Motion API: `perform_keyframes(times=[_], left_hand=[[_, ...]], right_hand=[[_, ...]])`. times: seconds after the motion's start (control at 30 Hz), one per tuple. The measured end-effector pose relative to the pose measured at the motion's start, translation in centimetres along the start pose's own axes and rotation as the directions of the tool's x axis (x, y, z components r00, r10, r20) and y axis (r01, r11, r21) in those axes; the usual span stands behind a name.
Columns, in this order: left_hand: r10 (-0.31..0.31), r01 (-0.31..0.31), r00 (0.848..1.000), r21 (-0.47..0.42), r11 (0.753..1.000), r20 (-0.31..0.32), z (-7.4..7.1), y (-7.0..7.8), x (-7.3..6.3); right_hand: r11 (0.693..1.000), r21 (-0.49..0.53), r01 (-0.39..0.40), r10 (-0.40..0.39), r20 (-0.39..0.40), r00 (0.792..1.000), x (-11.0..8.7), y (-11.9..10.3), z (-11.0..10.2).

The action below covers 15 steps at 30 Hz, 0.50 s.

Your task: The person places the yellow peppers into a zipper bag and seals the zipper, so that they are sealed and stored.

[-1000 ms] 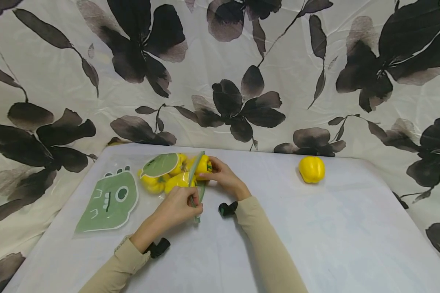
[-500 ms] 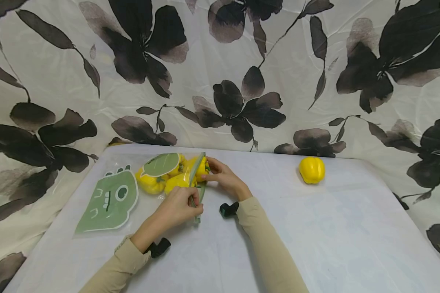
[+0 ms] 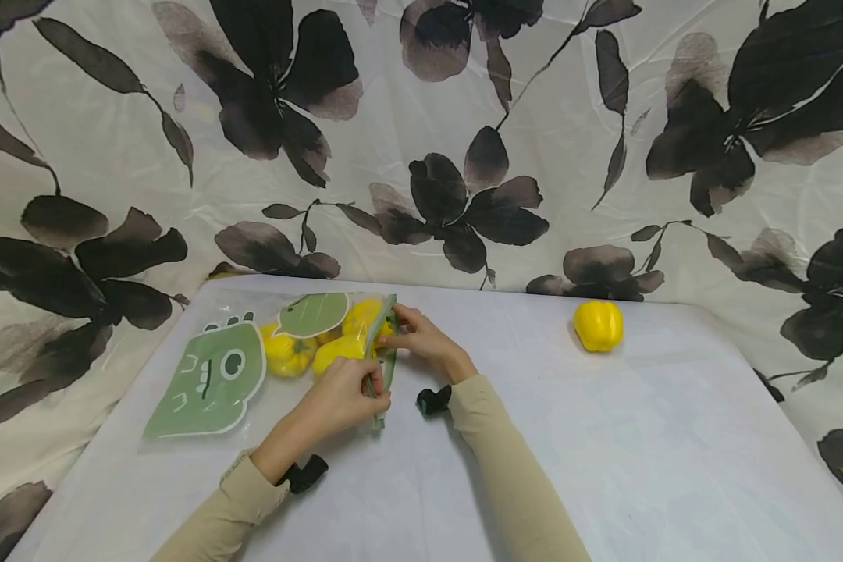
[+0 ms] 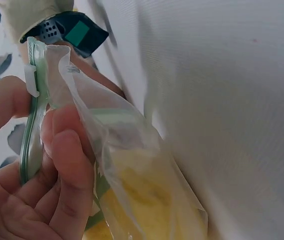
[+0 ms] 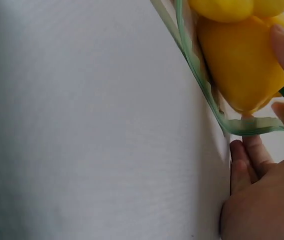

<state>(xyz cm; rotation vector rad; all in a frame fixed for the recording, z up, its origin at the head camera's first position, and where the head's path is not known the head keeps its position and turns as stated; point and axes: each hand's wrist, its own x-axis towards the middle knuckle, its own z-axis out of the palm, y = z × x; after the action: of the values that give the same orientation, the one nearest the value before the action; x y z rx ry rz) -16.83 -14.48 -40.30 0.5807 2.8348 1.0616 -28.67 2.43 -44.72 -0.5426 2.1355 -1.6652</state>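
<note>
A clear zip bag [image 3: 207,382] with a green cartoon print lies on its side at the left, several yellow bell peppers [image 3: 288,351] inside. My left hand [image 3: 344,390] pinches the near side of its green-edged mouth; a small white slider [image 4: 31,81] shows by those fingers in the left wrist view. At the mouth, my right hand [image 3: 425,339] holds a yellow bell pepper [image 5: 241,60] near its green stem, thumb and finger on either side. That pepper sits mostly within the bag's rim [image 5: 201,75]. Other fingers of the right hand lie outside the rim.
One more yellow bell pepper [image 3: 598,326] stands alone at the back right of the white-covered table [image 3: 646,453]. Behind the table hangs a white cloth [image 3: 365,179] with dark flowers. Black wrist devices [image 3: 433,401] sit under both sleeves.
The pepper at the mouth has moved left, deeper into the bag, with my right fingers following slightly. The bag's contents and mouth have shifted a little. My left hand keeps its place.
</note>
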Motion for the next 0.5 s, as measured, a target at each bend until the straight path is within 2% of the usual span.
perform_keyframes(times=[0.17, 0.27, 0.4, 0.5], left_hand=[[-0.001, 0.001, 1.0, -0.005, 1.0, 0.004, 0.0, 0.2, 0.1], [0.005, -0.005, 1.0, -0.002, 1.0, 0.002, 0.1, 0.2, 0.1], [0.016, -0.016, 1.0, -0.003, 1.0, 0.004, 0.0, 0.1, 0.1], [0.019, -0.019, 1.0, -0.002, 1.0, -0.001, 0.0, 0.0, 0.1]], right_hand=[[0.999, -0.029, -0.043, 0.043, -0.003, 0.999, 0.0, 0.0, 0.0], [0.999, -0.042, -0.016, 0.014, -0.044, 0.999, 0.2, -0.2, 0.4], [0.992, -0.129, -0.006, -0.009, -0.115, 0.993, 0.4, -0.3, 1.0], [0.988, -0.151, -0.026, 0.007, -0.121, 0.993, 0.4, -0.3, 1.1]])
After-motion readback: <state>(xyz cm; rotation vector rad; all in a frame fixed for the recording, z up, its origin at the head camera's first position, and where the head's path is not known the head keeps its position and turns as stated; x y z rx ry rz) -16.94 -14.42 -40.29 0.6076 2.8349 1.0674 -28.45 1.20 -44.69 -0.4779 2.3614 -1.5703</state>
